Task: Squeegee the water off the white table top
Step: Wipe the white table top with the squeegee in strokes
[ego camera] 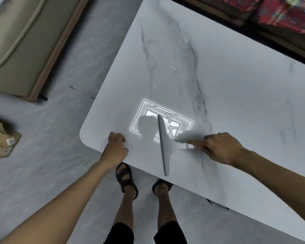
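Note:
A white marble-look table top [227,88] fills the right half of the view. My right hand [220,148] grips the handle of a pale grey squeegee [165,147], forefinger stretched along it. Its long blade lies on the table near the front edge, running away from me. Water puddles [172,127] glint just right of the blade, inside a bright reflection of a ceiling light. Small droplets [173,67] are scattered farther back. My left hand [116,147] rests on the table's near edge by the rounded corner, fingers curled, holding nothing.
My sandalled feet [125,178] stand on grey floor under the table edge. A beige cushioned sofa [19,50] is at upper left, a cardboard box [2,140] at far left. Red plaid fabric [280,14] lies beyond the table's far edge.

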`<state>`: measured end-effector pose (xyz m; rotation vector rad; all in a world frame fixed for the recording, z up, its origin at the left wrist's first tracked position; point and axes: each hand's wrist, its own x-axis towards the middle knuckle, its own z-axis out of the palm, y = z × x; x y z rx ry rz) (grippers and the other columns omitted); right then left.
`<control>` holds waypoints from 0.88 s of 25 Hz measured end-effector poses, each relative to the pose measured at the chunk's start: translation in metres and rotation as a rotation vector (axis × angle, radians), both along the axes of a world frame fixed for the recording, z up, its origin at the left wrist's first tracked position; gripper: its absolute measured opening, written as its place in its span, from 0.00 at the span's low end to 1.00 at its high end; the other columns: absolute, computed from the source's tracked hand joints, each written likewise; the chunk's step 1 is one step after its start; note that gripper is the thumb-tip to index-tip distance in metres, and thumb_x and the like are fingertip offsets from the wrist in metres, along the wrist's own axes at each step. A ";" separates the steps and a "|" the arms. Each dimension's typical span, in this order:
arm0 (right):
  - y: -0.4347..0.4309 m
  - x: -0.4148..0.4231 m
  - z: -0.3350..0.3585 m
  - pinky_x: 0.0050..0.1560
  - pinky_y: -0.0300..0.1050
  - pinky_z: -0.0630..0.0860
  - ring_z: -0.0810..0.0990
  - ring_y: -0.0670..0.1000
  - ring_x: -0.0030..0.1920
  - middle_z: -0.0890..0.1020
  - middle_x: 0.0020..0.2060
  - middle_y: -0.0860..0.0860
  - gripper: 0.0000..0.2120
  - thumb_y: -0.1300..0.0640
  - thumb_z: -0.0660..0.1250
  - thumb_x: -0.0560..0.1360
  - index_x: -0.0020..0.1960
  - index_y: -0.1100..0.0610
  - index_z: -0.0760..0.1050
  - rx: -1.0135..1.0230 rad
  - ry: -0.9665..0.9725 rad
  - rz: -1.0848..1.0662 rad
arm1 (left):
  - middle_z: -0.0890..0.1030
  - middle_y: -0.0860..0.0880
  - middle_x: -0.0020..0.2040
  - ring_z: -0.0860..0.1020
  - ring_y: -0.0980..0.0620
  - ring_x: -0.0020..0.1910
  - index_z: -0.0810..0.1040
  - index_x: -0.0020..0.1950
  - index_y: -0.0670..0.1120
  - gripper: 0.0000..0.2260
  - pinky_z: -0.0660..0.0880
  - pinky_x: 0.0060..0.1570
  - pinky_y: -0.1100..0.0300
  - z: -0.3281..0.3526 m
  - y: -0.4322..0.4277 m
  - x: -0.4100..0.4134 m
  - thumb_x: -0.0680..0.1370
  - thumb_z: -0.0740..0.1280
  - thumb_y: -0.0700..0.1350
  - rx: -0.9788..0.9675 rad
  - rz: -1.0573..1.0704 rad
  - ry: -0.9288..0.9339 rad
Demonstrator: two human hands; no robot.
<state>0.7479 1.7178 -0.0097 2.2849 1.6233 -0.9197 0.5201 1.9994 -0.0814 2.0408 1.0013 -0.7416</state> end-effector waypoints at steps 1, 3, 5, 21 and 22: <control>-0.017 0.012 0.007 0.38 0.45 0.69 0.82 0.55 0.42 0.80 0.43 0.47 0.19 0.40 0.46 0.81 0.70 0.26 0.56 -0.039 -0.031 -0.028 | 0.66 0.47 0.59 0.73 0.49 0.47 0.68 0.57 0.46 0.11 0.69 0.41 0.57 0.001 -0.004 0.005 0.75 0.61 0.39 0.008 -0.013 0.033; -0.044 0.031 0.025 0.37 0.44 0.66 0.82 0.55 0.43 0.80 0.43 0.46 0.19 0.40 0.46 0.81 0.70 0.27 0.56 -0.103 -0.087 -0.073 | 0.69 0.49 0.57 0.72 0.50 0.47 0.68 0.58 0.47 0.11 0.69 0.42 0.56 0.007 -0.010 0.014 0.76 0.60 0.41 0.061 -0.007 0.077; -0.055 0.041 0.041 0.36 0.44 0.66 0.82 0.55 0.42 0.80 0.42 0.46 0.19 0.40 0.45 0.80 0.70 0.27 0.57 -0.117 -0.126 -0.075 | 0.73 0.51 0.52 0.72 0.51 0.44 0.69 0.56 0.49 0.08 0.67 0.39 0.57 0.015 -0.013 0.021 0.77 0.60 0.44 0.135 0.051 0.065; 0.072 0.088 -0.012 0.44 0.48 0.72 0.81 0.60 0.50 0.83 0.51 0.53 0.18 0.41 0.49 0.81 0.69 0.30 0.64 0.063 0.021 -0.234 | 0.76 0.49 0.42 0.74 0.51 0.39 0.70 0.51 0.46 0.04 0.69 0.34 0.58 0.016 0.006 0.066 0.77 0.62 0.43 0.013 0.229 -0.010; 0.045 0.098 -0.006 0.44 0.48 0.73 0.81 0.59 0.50 0.83 0.51 0.51 0.18 0.41 0.48 0.81 0.69 0.30 0.64 0.030 0.003 -0.294 | 0.76 0.47 0.43 0.75 0.49 0.40 0.71 0.50 0.46 0.04 0.71 0.36 0.57 0.018 0.001 0.072 0.77 0.61 0.44 -0.002 0.211 -0.003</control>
